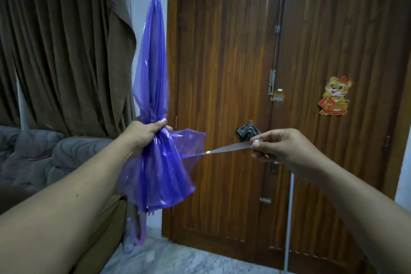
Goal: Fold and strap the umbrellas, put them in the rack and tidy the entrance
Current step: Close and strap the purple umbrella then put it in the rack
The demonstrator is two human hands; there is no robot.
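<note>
Before wooden door, mid-air: left hand fist-wrapped round purple umbrella, bunching canopy so pleats stay gathered. Right hand pinches strap end between thumb and forefinger, pulling taut sideways, ready to wrap. Umbrella upright, tip up, translucent plastic; lower skirt flares loose, unstrapped. Pale snap on strap; handle below blurred, probably hooked.

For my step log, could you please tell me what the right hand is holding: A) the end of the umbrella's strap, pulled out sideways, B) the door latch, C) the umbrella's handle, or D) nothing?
A: the right hand pinches the end of the strap, stretched taut from the umbrella, whose gathered canopy the left hand grips.
</note>
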